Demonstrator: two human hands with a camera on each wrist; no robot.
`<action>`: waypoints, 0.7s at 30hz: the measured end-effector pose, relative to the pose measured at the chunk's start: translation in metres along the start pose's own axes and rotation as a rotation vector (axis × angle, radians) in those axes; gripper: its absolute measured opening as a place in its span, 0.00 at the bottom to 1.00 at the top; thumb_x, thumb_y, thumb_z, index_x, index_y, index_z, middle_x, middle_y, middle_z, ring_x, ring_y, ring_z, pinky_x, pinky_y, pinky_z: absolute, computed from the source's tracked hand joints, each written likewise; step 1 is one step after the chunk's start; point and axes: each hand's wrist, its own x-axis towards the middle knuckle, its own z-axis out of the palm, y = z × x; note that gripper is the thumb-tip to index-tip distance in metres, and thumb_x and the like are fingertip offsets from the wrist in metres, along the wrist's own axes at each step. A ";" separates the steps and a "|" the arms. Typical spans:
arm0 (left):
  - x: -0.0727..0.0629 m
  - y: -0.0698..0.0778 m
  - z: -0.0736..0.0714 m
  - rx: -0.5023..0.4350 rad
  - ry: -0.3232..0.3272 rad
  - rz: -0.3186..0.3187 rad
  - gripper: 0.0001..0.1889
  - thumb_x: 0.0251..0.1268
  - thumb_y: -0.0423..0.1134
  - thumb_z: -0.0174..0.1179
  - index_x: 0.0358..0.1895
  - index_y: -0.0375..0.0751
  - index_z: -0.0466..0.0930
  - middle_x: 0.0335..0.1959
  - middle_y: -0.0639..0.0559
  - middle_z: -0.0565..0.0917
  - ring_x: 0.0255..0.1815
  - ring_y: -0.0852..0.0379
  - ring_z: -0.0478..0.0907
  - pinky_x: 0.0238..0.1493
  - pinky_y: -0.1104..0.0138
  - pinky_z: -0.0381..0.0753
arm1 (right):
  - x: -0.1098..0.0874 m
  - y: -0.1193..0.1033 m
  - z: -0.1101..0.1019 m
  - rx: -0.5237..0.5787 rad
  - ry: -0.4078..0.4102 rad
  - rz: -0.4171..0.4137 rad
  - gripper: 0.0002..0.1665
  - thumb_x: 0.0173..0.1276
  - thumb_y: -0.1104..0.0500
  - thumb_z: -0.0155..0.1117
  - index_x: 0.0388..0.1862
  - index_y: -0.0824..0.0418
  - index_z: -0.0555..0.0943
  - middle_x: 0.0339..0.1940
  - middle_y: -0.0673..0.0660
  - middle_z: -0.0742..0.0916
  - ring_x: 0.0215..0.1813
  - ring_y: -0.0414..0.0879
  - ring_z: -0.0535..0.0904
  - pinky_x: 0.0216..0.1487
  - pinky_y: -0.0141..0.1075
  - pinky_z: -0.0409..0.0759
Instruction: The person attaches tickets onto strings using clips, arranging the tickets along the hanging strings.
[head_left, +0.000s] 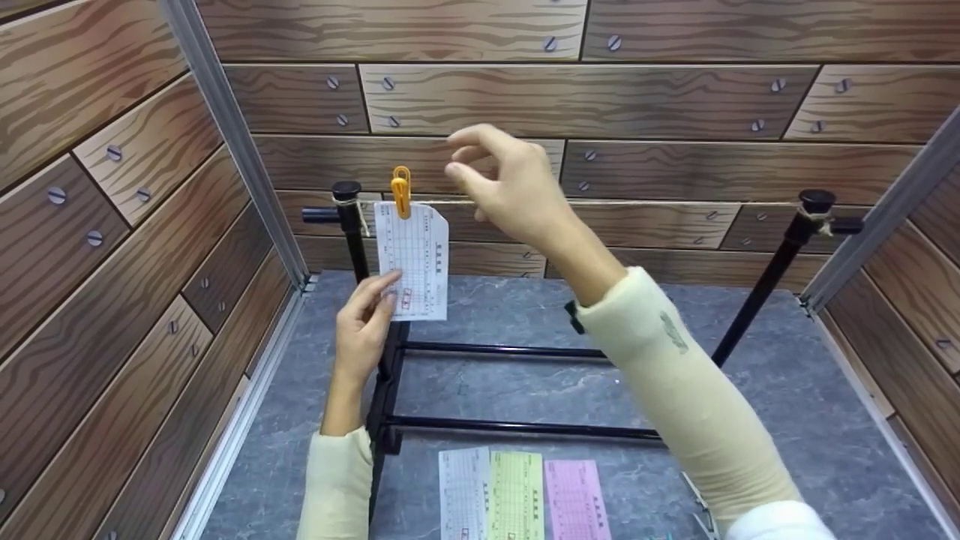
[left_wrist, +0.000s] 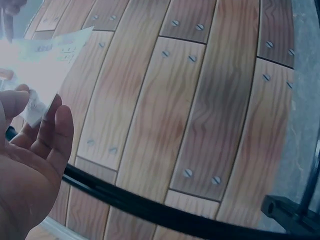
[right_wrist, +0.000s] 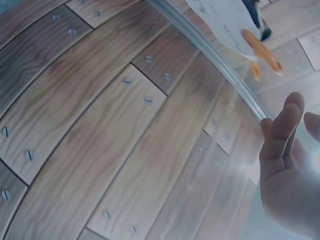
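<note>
Pinching slip [head_left: 421, 251] low, seemingly — left hand [head_left: 361, 326]; right hand [head_left: 517, 184] higher, apart.

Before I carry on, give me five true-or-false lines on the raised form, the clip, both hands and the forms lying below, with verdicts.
1. The orange clip sits at the top of the raised white form. True.
2. The left hand holds the twine. False: it holds the raised white form at its lower left.
3. The right hand is pinching the orange clip. False: it is apart from the clip, holding nothing.
4. The yellow-green form lies between the lower white form and the pink form. True.
5. The pink form hangs from the twine. False: it lies below.
</note>
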 end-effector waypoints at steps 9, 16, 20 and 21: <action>-0.039 -0.017 -0.002 -0.064 0.008 -0.129 0.15 0.70 0.19 0.54 0.57 0.21 0.79 0.49 0.29 0.78 0.32 0.53 0.81 0.34 0.66 0.83 | -0.035 0.001 -0.030 0.072 0.137 -0.205 0.11 0.72 0.64 0.65 0.50 0.66 0.85 0.43 0.53 0.88 0.16 0.45 0.77 0.18 0.35 0.79; -0.070 -0.029 -0.002 -0.085 0.016 -0.230 0.15 0.70 0.18 0.53 0.57 0.20 0.79 0.48 0.27 0.80 0.33 0.52 0.81 0.34 0.70 0.81 | -0.065 0.014 -0.042 0.108 0.165 -0.301 0.09 0.71 0.68 0.65 0.47 0.69 0.85 0.42 0.56 0.89 0.16 0.42 0.77 0.18 0.35 0.79; -0.082 -0.032 -0.004 -0.097 0.016 -0.266 0.14 0.71 0.20 0.53 0.56 0.20 0.79 0.47 0.25 0.80 0.33 0.54 0.81 0.34 0.69 0.81 | -0.078 0.023 -0.048 0.131 0.177 -0.275 0.08 0.70 0.69 0.66 0.46 0.69 0.85 0.40 0.54 0.89 0.16 0.43 0.78 0.18 0.35 0.79; -0.085 -0.034 -0.004 -0.102 0.017 -0.270 0.14 0.71 0.20 0.53 0.56 0.19 0.79 0.47 0.24 0.80 0.33 0.54 0.81 0.34 0.69 0.81 | -0.080 0.025 -0.049 0.132 0.177 -0.272 0.08 0.70 0.69 0.66 0.46 0.69 0.85 0.39 0.54 0.89 0.16 0.43 0.77 0.18 0.35 0.79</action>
